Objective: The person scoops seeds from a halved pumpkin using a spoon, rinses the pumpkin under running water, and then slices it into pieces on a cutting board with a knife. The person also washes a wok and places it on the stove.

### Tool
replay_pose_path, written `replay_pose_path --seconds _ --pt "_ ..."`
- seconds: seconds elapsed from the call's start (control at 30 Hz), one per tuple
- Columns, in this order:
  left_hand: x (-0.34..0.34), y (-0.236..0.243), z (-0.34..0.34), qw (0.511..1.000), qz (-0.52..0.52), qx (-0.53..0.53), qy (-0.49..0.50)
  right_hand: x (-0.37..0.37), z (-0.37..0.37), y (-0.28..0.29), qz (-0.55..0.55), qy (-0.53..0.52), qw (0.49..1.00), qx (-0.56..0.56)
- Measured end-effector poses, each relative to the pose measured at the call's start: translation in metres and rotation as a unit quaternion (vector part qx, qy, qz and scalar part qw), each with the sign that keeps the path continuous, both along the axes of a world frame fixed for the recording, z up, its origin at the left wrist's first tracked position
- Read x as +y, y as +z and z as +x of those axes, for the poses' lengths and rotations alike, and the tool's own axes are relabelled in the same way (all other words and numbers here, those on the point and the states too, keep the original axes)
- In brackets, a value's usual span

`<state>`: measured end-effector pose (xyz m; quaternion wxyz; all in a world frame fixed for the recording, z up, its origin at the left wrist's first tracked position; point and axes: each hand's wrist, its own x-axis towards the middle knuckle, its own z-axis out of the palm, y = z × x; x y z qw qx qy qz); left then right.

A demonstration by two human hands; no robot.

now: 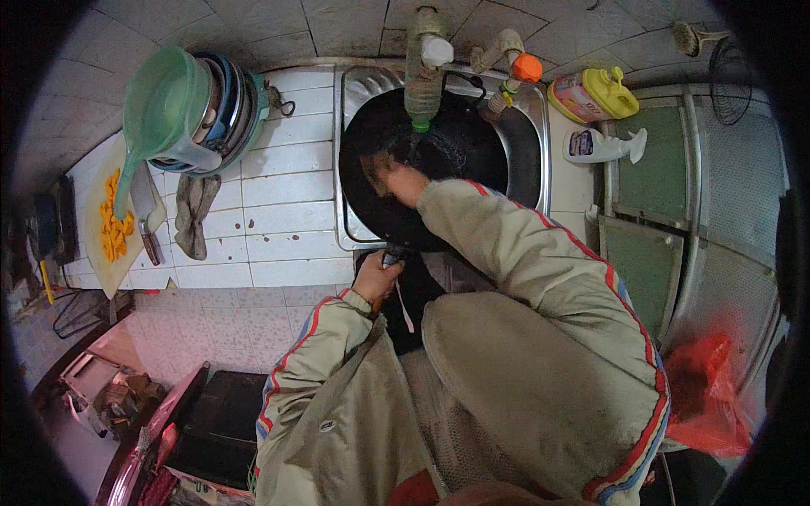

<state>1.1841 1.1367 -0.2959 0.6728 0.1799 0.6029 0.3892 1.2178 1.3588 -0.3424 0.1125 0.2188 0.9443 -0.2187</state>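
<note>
A large black wok (pixel 477 169) sits in the metal sink (pixel 342 228), covering most of its basin. My left hand (pixel 376 279) is closed around the wok's handle (pixel 393 255) at the sink's front edge. Down inside the wok, my right hand (pixel 407 185) grips a brown scrubber (pixel 376 174), smeared by motion and pressed near the left wall. Its exact kind is hard to make out. Above the wok hangs a clear plastic bottle (pixel 422 88), neck down, at the tap. Wet glints show on the wok beneath it.
Left on the white tiled counter (pixel 291 202) are stacked basins with a green ladle-like dipper (pixel 169 105), a grey cloth (pixel 196 215), a knife (pixel 148 236) and a board with orange pieces (pixel 111 223). A yellow jug (pixel 595 94) and spray bottle (pixel 599 146) stand right. A red bag (pixel 709 392) hangs lower right.
</note>
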Motion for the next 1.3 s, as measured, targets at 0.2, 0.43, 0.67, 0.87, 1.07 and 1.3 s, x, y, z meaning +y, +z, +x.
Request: replay_pose_path --seconds 0.2,0.43,0.67,0.87,1.07,1.3 --pt "-0.003 -0.003 0.001 1.000 -0.008 -0.014 0.003 0.100 0.066 -0.025 0.076 -0.122 0.986 -0.083" --pt "0.000 -0.002 0.001 0.999 -0.010 -0.043 0.018 -0.025 0.003 0.013 -0.144 0.006 0.989 0.015" --pt "0.006 0.016 -0.005 0.999 -0.017 -0.043 -0.022 0.103 0.075 -0.010 0.066 -0.032 0.968 -0.240" --pt "0.014 0.069 -0.009 0.978 -0.047 -0.188 -0.083 0.102 0.126 0.171 0.006 0.148 0.954 -0.260" --pt "0.036 0.091 0.010 0.808 -0.120 -0.574 -0.057 0.113 0.045 0.261 0.276 0.078 0.949 0.133" --pt "0.040 0.093 0.043 0.707 -0.086 -0.694 -0.107 0.132 -0.063 0.262 0.259 0.074 0.948 -0.168"
